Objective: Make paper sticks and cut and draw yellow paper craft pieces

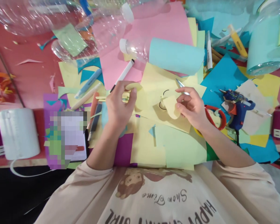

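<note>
My left hand (121, 104) is closed, pinching a small rounded piece of pale yellow paper (133, 86) between thumb and fingers. In my right hand (190, 105) is another pale yellow paper cutout (171, 106) with a rounded end, gripped at its right edge. Under that cutout lies a yellow paper sheet (151, 81) with black curved lines near the cutout. A pair of scissors with red handles (222, 119) lies beneath my right hand and wrist, its blade tip showing past the fingers. Just behind my left hand rests a white marker with a black cap (124, 73).
A plastic bottle wrapped in light blue paper (177, 54) lies ahead; another wrapped bottle (266, 43) is far right. A blue glue gun (239, 109) sits right, a phone (80, 137) and white corded box (18, 133) left. Clear bottles (102, 31), markers and paper scraps crowd around.
</note>
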`<state>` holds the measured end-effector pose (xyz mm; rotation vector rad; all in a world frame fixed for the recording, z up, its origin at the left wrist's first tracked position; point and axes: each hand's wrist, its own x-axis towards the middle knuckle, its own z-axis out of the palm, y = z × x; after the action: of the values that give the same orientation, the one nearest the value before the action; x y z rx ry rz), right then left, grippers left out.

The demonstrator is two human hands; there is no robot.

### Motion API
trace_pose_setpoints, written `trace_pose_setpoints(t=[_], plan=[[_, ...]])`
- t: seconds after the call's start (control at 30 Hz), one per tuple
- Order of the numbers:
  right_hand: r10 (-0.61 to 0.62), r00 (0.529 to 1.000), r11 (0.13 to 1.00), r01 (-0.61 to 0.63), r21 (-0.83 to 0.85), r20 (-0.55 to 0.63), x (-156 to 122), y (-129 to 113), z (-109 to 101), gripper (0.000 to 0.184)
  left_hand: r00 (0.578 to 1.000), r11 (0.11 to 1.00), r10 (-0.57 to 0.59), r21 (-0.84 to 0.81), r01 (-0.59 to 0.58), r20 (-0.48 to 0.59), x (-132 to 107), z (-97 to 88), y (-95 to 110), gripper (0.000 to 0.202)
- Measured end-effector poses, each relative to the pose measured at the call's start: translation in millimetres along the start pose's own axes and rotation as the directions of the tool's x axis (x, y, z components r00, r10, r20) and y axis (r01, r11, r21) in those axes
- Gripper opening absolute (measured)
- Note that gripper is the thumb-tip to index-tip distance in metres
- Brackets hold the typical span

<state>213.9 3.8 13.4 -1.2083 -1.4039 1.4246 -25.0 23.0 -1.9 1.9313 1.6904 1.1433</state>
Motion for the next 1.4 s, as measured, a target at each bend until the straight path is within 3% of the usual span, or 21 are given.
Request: trace_pose_setpoints(t=[0.07,0.27,0.47,0.63,0.77,0.9,1.0,1.17,1.3,1.4], plan=[[-0.010,1.000,0.999,0.009,0.038,0.024,0,1,1,0.030,0.999,0.999,0.019,-0.037,-0.020,-0.027,-1,1.9,7,0.011],[-0.109,0.994,0.991,0.108,0.079,0.013,-1,4,0,0.023,0.989,0.988,0.132,-0.084,-0.126,0.066,-1,22.3,27,0.005],[-0.259,0.958,0.965,0.263,0.018,-0.124,-2,5,0,0.004,0.999,0.956,0.039,-0.291,-0.038,-0.004,1,43.2,16,0.013],[-0.211,0.972,0.970,0.222,0.101,-0.107,-4,4,4,0.005,0.991,0.943,0.098,-0.310,-0.121,-0.091,-6,42.0,13,0.017],[-0.192,0.973,0.970,0.208,0.124,-0.131,-7,6,4,0.006,0.985,0.949,0.140,-0.269,-0.162,-0.098,-9,40.5,11,0.018],[-0.199,0.977,0.961,0.209,0.178,-0.073,-6,5,4,0.013,0.999,0.927,-0.021,-0.376,0.003,-0.042,-7,42.2,9,0.013],[-0.147,0.989,0.981,0.145,0.128,0.007,-5,2,5,0.013,0.982,0.832,-0.138,-0.523,0.184,0.126,-6,42.1,11,0.018],[-0.147,0.988,0.989,0.148,-0.029,0.038,-6,2,6,0.014,0.917,0.688,-0.184,-0.621,0.377,0.353,-4,37.1,24,0.031],[-0.169,0.986,0.982,0.170,-0.081,0.020,-7,2,5,0.015,0.884,0.620,-0.193,-0.645,0.446,0.426,-4,34.6,29,0.043],[-0.131,0.991,0.987,0.130,-0.096,0.003,-7,1,5,0.017,0.868,0.587,-0.191,-0.655,0.475,0.458,-3,34.1,29,0.040]])
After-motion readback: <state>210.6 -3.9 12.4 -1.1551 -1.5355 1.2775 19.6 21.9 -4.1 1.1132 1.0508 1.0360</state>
